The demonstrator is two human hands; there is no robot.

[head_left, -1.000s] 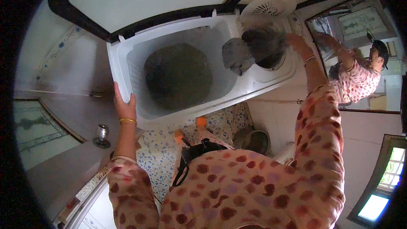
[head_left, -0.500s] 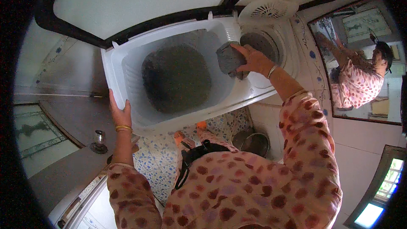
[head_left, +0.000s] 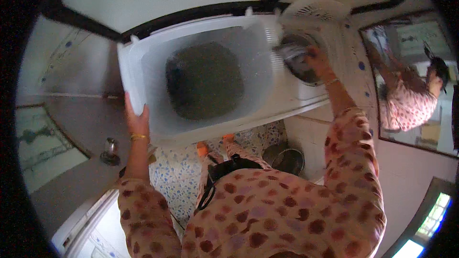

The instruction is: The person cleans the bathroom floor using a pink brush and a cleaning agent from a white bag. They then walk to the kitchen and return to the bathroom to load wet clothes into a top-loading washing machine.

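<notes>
A white twin-tub washing machine [head_left: 220, 136] stands before me, its wide wash tub holding dark, murky water [head_left: 205, 81]. At the near left corner my left hand [head_left: 137, 120] grips the rim, thumb and fingers on either side of it. My right hand [head_left: 319, 63] reaches over the round spin tub [head_left: 311, 80] on the right. Its fingers are bent round a dark grey, cloth-like piece [head_left: 295, 56], which is at the spin tub's opening. Motion blurs both, so the piece's exact kind is unclear.
The perforated spin lid [head_left: 313, 12] is raised behind the spin tub. A mirror [head_left: 416, 95] hangs on the right wall. Below the machine, a dark round basin [head_left: 287, 158] sits on the speckled floor [head_left: 177, 177]. A small metal container [head_left: 111, 147] stands on the left ledge.
My right hand has moved right with the grey piece, from the wash tub's right side to the spin tub. My left hand stays on the rim.
</notes>
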